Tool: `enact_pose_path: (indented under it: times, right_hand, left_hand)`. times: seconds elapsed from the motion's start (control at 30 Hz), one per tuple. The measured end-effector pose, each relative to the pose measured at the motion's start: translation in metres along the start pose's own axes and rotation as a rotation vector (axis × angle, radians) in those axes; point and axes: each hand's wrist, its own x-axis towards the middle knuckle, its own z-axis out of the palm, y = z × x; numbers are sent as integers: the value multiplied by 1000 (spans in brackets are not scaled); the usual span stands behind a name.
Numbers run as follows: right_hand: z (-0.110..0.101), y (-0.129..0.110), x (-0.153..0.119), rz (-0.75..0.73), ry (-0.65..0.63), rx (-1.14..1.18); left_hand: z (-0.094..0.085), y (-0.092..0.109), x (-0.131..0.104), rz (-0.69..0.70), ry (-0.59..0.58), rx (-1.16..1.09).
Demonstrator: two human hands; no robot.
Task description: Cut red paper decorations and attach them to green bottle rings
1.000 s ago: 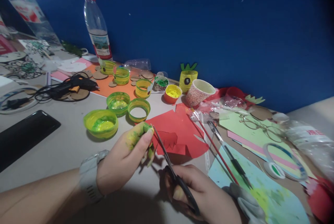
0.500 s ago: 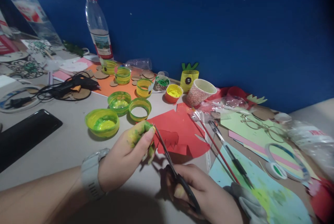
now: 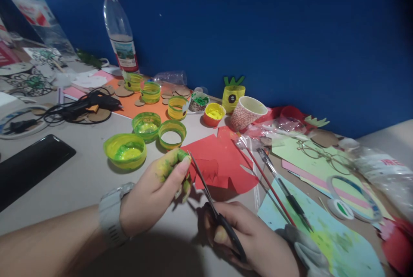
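My right hand (image 3: 238, 236) grips black-handled scissors (image 3: 211, 206), their blades pointing up and left to the fingertips of the other hand. Green and yellow paint smears my left hand (image 3: 161, 182), whose thumb and fingers are pinched together at the scissor tips. Whatever is in that pinch is too small or hidden to make out. Beneath and behind the blades lies a cut sheet of red paper (image 3: 230, 163). To the left of it stand a green-yellow painted bowl (image 3: 112, 156), a second painted cup (image 3: 137, 124) and a painted ring (image 3: 172, 141).
A black phone (image 3: 35, 165) and a black glue gun (image 3: 87, 107) lie at left. Behind stand a red-capped bottle (image 3: 121, 32), a paint cup (image 3: 213, 115) and a patterned paper cup (image 3: 247, 113). A paintbrush (image 3: 267, 178), pen (image 3: 287, 193) and eyeglasses (image 3: 322, 154) lie at right.
The whole view has shifted very slightly. Both hands and the scissors keep nearly the same pose, with the blade tips still at my left fingertips.
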Motion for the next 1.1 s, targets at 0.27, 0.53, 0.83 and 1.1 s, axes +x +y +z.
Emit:
enact_pose_path:
  times: [0.27, 0.53, 0.83, 1.1]
  right_hand:
    - [-2, -1, 0, -82, -35, -52]
    - [-4, 3, 0, -120, -51, -58]
    - [-5, 1, 0, -104, -73, -22]
    - [-3, 4, 0, -121, -48, -21]
  left_hand:
    - [0, 1, -1, 4, -35, -4]
    - [1, 2, 1, 4, -110, -7]
    - [0, 5, -1, -3, -117, 5]
    - [0, 3, -1, 4, -108, 4]
